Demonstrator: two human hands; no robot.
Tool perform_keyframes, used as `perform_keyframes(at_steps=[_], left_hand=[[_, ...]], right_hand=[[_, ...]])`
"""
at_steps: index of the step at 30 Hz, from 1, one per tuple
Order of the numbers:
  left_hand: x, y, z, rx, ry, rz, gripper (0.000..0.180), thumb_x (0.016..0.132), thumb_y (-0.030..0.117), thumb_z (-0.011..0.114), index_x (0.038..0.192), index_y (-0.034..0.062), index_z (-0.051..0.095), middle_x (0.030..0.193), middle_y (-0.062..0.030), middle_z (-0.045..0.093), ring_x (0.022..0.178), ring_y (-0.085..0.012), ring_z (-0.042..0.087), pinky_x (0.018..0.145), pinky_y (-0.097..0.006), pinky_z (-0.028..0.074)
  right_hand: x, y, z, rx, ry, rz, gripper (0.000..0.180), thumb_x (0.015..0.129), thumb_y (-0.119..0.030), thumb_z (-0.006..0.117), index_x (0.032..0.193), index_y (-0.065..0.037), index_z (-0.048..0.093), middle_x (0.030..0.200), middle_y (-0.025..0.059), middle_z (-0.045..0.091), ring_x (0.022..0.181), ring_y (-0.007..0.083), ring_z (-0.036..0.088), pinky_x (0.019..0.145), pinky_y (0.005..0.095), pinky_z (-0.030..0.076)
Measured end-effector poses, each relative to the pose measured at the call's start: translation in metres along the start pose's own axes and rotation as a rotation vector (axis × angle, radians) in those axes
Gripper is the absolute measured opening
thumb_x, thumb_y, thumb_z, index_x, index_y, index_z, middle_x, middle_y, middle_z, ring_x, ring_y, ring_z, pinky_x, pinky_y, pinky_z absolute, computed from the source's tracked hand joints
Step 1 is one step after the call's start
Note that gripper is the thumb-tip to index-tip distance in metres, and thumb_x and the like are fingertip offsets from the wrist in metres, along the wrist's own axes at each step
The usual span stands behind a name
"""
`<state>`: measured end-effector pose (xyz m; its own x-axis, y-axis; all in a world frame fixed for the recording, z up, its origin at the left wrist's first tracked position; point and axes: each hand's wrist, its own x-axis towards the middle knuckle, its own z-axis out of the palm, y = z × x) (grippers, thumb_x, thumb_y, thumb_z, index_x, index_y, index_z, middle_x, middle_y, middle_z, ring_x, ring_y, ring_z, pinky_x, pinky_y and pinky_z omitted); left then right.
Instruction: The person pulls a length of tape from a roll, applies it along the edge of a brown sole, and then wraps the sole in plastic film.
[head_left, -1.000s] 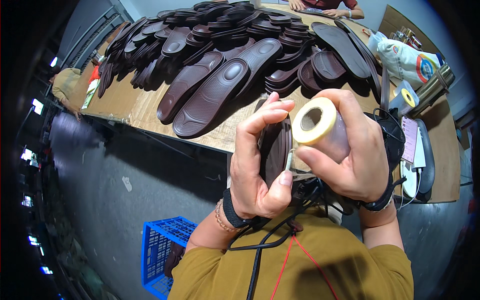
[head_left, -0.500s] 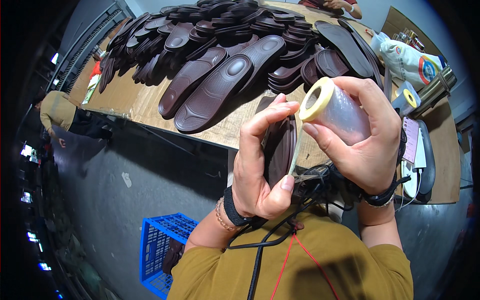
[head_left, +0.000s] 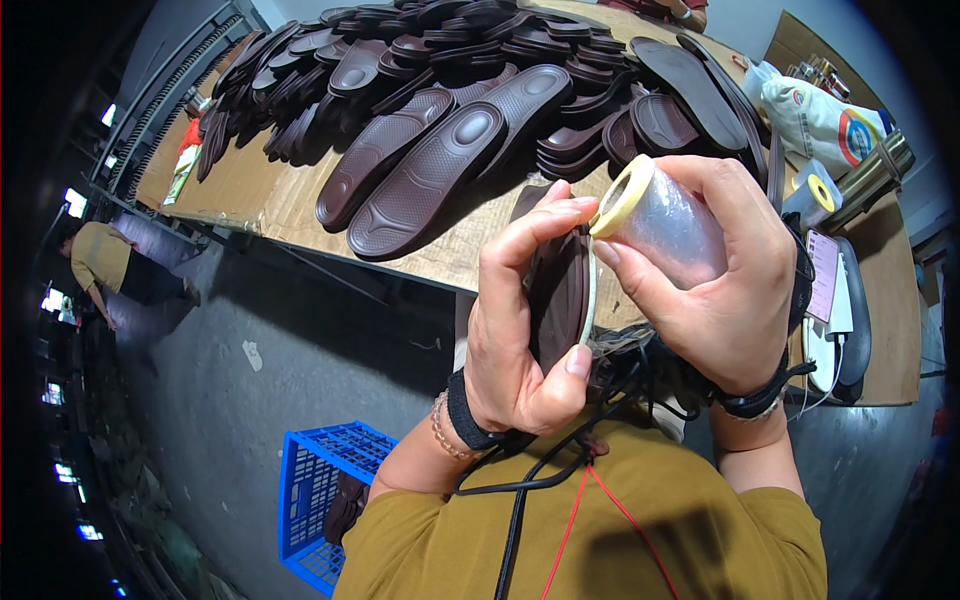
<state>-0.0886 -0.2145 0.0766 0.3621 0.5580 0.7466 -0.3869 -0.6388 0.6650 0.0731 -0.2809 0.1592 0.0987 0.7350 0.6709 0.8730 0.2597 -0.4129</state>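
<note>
My right hand (head_left: pixel 735 270) is wrapped round a roll of clear film (head_left: pixel 668 232) with a pale yellow core end. Upright in my left hand (head_left: pixel 520 320) is a small stack of dark brown shoe insoles (head_left: pixel 556 305), its lower part hidden by my palm and thumb. The roll's yellow end touches or nearly touches my left fingertips at the top of the stack. A narrow pale strip, apparently film, runs down the stack's right side from the roll to my left thumb.
Dark brown insoles (head_left: pixel 425 185) lie heaped across the wooden table (head_left: pixel 285 205). At the right are a second film roll (head_left: pixel 818 195), a phone (head_left: pixel 822 275) and a white bag (head_left: pixel 815 120). A blue crate (head_left: pixel 290 500) stands on the floor; another person (head_left: pixel 100 255) bends at the left.
The film roll has tilted and shifted slightly left, closer to the insoles, and the strip beside them shows more plainly. The person at the left has bent lower.
</note>
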Motion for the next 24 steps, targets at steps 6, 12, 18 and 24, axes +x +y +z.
perform_keyframes(at_steps=[6, 12, 18, 24], left_hand=[[-0.01, 0.003, -0.003, 0.001, -0.005, -0.084, 0.078, 0.073, 0.015, 0.057, 0.143, -0.0101, 0.035, 0.142, -0.0263, 0.051, 0.142, -0.0357, 0.047, 0.124, -0.047, 0.027], [-0.024, -0.013, -0.006, 0.065, 0.04, -0.157, 0.079, 0.071, 0.004, 0.054, 0.146, -0.0092, 0.035, 0.148, -0.0258, 0.046, 0.144, -0.0339, 0.045, 0.123, -0.042, 0.03], [-0.031, -0.027, -0.013, 0.135, 0.06, -0.234, 0.085, 0.07, 0.004, 0.061, 0.152, -0.0057, 0.04, 0.161, -0.0275, 0.03, 0.147, -0.0343, 0.042, 0.118, -0.039, 0.039], [-0.037, -0.04, -0.025, 0.192, -0.012, -0.309, 0.083, 0.07, 0.006, 0.063, 0.151, 0.0001, 0.047, 0.163, -0.0259, 0.03, 0.148, -0.0368, 0.04, 0.116, -0.042, 0.041]], right_hand=[[-0.01, -0.004, 0.004, -0.013, 0.011, -0.025, 0.045, 0.069, -0.011, 0.09, 0.106, -0.003, 0.067, 0.095, 0.0122, 0.067, 0.085, 0.0307, 0.068, 0.075, 0.0367, 0.054], [-0.029, 0.012, 0.031, 0.022, 0.015, -0.047, 0.052, 0.066, -0.007, 0.09, 0.111, -0.004, 0.065, 0.097, 0.0131, 0.066, 0.085, 0.0331, 0.068, 0.075, 0.0392, 0.055], [-0.036, 0.03, 0.053, 0.04, 0.028, -0.079, 0.053, 0.066, -0.009, 0.09, 0.113, -0.005, 0.064, 0.099, 0.0135, 0.066, 0.087, 0.0343, 0.068, 0.076, 0.0406, 0.055], [-0.044, 0.047, 0.061, 0.044, -0.218, -0.005, 0.06, 0.071, -0.022, 0.087, 0.121, -0.004, 0.059, 0.101, 0.0182, 0.066, 0.087, 0.0368, 0.068, 0.076, 0.0442, 0.055]])
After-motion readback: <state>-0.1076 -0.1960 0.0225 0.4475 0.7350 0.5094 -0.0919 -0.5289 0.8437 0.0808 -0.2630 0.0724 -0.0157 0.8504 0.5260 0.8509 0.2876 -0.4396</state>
